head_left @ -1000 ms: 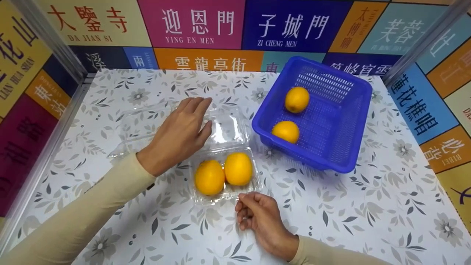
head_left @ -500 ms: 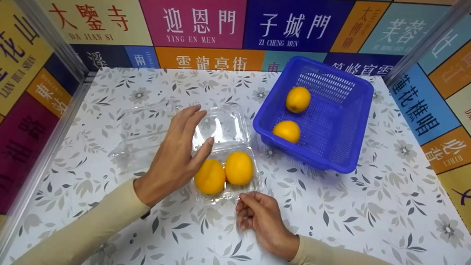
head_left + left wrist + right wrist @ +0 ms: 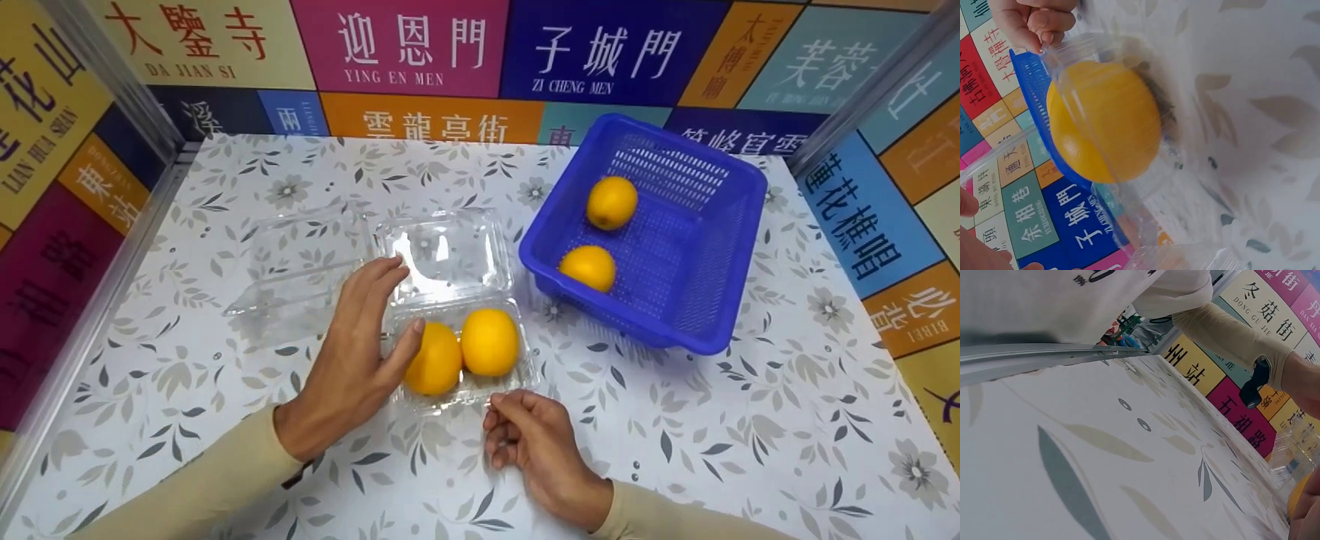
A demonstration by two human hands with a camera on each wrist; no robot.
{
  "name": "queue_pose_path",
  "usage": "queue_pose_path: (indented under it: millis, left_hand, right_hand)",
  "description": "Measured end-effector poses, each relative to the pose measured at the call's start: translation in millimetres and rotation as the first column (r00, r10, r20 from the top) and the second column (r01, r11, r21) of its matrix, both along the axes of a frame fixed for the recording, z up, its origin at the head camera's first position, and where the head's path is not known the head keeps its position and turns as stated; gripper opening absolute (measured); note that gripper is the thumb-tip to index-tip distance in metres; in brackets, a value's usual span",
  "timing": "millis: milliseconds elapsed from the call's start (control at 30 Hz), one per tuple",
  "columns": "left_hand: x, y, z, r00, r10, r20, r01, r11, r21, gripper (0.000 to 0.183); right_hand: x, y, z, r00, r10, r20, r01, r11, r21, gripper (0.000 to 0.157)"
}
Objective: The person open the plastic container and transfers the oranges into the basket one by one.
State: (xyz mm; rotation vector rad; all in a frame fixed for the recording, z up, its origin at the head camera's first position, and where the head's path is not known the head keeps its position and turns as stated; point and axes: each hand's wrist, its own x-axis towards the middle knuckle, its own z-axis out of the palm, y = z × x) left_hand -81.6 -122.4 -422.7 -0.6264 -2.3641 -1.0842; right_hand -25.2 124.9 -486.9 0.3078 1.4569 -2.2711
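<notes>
An open clear plastic clamshell box [image 3: 480,251] lies on the table, its lid folded back. Two oranges sit side by side in its base, a left orange [image 3: 436,360] and a right orange [image 3: 490,343]. My right hand [image 3: 544,457] pinches the base's front edge between thumb and fingers; the left wrist view also shows this right hand [image 3: 1039,22] at the plastic rim. Over the box's left side is my left hand [image 3: 349,360], fingers extended and apart, thumb in front of the left orange. Whether that thumb touches the fruit I cannot tell.
A blue plastic basket [image 3: 712,262] stands at the back right with two more oranges, one at the rear [image 3: 612,202] and one nearer [image 3: 588,268]. Left of the box lies more clear plastic packaging [image 3: 292,277]. Printed panels [image 3: 600,60] wall the table's back and sides.
My left hand has come back from above the lid toward me, down to beside the left orange, its fingers staying extended. My right hand keeps its pinch on the box edge.
</notes>
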Motion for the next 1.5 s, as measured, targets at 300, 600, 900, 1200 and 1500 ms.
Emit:
queue_pose_path:
  millis: [300,600,900,1200,1500]
  left_hand:
    - [14.5,-2.5,-15.7,1.0,0.011,0.029,-0.012,1.0,0.019,0.06]
    - [24.2,-3.9,-26.5,0.995,0.021,0.101,-0.024,0.999,0.025,0.061]
    - [30.0,-3.9,-40.0,0.973,0.046,0.224,-0.057,0.997,0.045,0.06]
    - [33.5,-4.8,-50.4,0.967,0.041,0.252,-0.055,0.997,0.051,0.06]
    - [33.1,-7.5,-53.3,0.902,-0.015,0.431,-0.066,0.983,0.171,0.068]
  right_hand:
    - [0.6,-0.2,-1.1,1.0,0.001,-0.005,-0.001,1.0,0.005,0.017]
    - [1.5,-0.5,-2.2,1.0,0.002,-0.006,-0.002,1.0,0.012,0.016]
    - [2.0,-0.5,-2.8,1.0,0.0,-0.006,0.0,1.0,0.014,0.016]
    - [1.8,0.4,-1.5,1.0,-0.003,-0.008,0.003,1.0,0.007,0.016]
    - [1.9,0.0,-1.2,1.0,0.005,-0.012,-0.005,1.0,0.01,0.014]
